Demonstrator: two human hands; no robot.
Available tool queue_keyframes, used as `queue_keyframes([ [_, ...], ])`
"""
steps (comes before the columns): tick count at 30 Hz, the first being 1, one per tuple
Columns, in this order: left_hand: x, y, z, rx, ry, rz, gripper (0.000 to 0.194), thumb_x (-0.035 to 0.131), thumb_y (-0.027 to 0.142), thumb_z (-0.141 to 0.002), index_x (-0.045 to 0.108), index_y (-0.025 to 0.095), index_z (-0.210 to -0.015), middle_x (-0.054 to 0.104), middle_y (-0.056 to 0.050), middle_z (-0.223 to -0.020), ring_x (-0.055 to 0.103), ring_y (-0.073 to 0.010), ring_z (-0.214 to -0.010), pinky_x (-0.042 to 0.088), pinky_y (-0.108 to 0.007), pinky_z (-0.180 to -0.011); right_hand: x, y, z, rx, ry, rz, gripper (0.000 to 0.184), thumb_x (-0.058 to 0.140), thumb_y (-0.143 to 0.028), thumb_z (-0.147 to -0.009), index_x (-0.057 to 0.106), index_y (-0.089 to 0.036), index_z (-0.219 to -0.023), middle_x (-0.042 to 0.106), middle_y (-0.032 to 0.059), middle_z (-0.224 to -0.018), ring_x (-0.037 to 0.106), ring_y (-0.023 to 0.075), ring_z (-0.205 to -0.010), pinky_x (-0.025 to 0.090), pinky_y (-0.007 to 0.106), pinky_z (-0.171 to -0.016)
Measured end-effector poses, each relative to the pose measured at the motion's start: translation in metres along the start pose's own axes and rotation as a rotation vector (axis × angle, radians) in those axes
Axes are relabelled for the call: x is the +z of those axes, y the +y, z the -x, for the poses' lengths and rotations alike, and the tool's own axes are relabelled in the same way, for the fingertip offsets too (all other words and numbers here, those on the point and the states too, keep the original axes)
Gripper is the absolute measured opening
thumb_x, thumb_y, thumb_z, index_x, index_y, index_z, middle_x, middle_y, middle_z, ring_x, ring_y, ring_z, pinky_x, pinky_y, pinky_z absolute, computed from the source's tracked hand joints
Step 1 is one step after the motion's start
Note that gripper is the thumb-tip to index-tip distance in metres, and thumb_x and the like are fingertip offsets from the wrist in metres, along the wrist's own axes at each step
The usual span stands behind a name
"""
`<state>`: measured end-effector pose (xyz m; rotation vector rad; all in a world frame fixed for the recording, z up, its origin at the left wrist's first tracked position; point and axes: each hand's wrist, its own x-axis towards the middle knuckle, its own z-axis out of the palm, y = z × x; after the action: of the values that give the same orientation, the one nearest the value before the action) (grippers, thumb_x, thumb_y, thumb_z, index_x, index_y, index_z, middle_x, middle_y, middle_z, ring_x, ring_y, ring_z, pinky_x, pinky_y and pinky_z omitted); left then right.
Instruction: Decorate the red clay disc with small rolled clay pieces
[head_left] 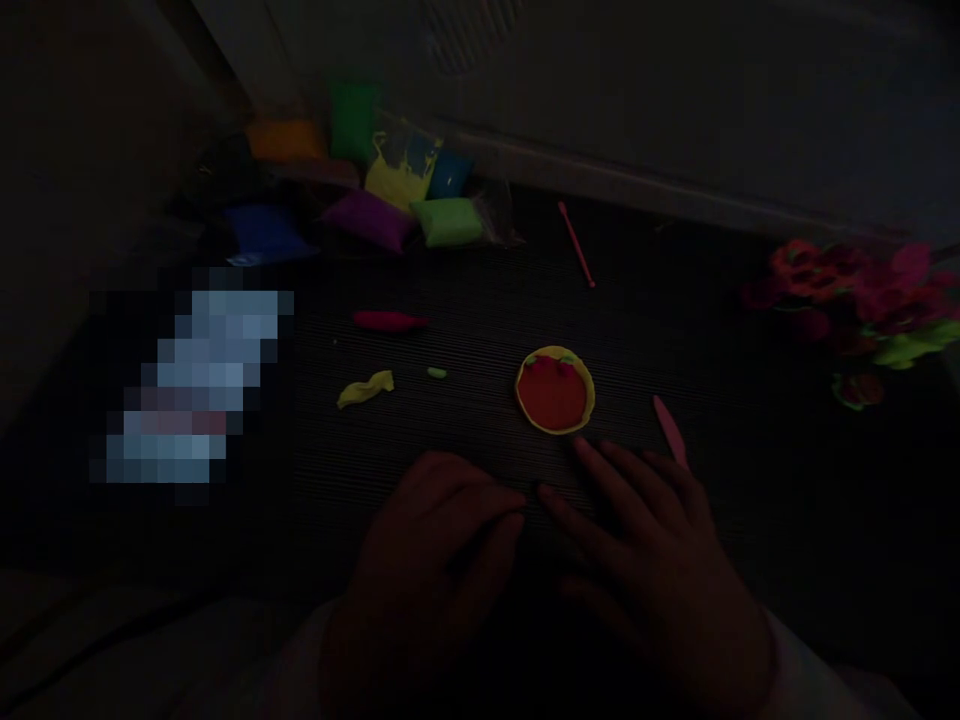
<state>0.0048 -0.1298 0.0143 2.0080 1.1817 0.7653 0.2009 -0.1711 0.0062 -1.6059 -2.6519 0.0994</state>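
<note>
My left hand (442,540) is low in the middle of the head view, its thumb and forefinger pressed together. Whatever the pinch may hold is too dark to make out. Just to its right, my right hand (652,540) has its fingers stretched out and apart over the dark table. Beyond the fingertips lies a round red clay disc (551,397) with a yellow clay rim and small green and pink bits at its far edge. A pink clay knife (670,430) lies next to my right hand, partly hidden behind its fingers.
Left of the disc lie a yellow clay strip (365,388), a small green clay piece (436,372) and a red clay roll (388,321). Farther back are a thin pink tool (576,245) and several clay packets (369,218). A blurred-out bright screen (217,350) stands left; colourful clay shapes (862,290) lie right.
</note>
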Motion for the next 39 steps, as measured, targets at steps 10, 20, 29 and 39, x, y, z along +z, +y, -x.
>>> queue_keyframes([
  [10,0.006,-0.003,0.003,0.093,-0.022,-0.107,0.022,0.051,0.014,-0.077,0.059,0.018,-0.096,0.061,-0.003,-0.086,0.053,-0.0145,-0.083,0.045,-0.029,-0.076,0.000,0.002,0.012,0.004,0.056,-0.144,0.056,0.051,-0.038,-0.076,0.030,-0.036,-0.128,0.029,0.0099,-0.137,0.036,0.0281,-0.116,0.030,0.050,-0.090],
  [20,0.007,0.005,-0.002,0.040,0.057,0.031,0.022,0.056,0.021,-0.076,0.058,0.020,-0.098,0.059,0.000,-0.087,0.055,-0.0093,-0.080,0.048,-0.018,-0.067,-0.019,-0.022,-0.002,0.417,-0.078,-2.028,0.039,0.023,-0.043,-0.086,0.050,-0.037,-0.114,0.047,-0.0058,-0.125,0.046,0.0122,-0.112,0.041,0.025,-0.089],
  [29,-0.002,-0.005,0.000,-0.076,0.070,-0.063,0.016,0.051,0.016,-0.078,0.060,0.021,-0.091,0.061,0.001,-0.083,0.056,-0.0112,-0.077,0.047,-0.024,-0.068,-0.022,-0.007,0.014,0.661,0.084,-1.376,0.027,0.042,-0.032,-0.082,0.058,-0.034,-0.104,0.061,-0.0003,-0.108,0.059,0.0142,-0.093,0.050,0.022,-0.073],
  [39,0.014,-0.004,-0.003,0.064,0.014,-0.183,0.013,0.051,0.017,-0.078,0.061,0.019,-0.088,0.061,-0.001,-0.080,0.053,-0.0135,-0.076,0.044,-0.029,-0.070,-0.007,0.009,-0.004,0.185,0.183,-0.241,0.027,0.047,-0.023,-0.081,0.056,-0.018,-0.106,0.062,0.0070,-0.090,0.056,0.0181,-0.080,0.047,0.035,-0.068],
])
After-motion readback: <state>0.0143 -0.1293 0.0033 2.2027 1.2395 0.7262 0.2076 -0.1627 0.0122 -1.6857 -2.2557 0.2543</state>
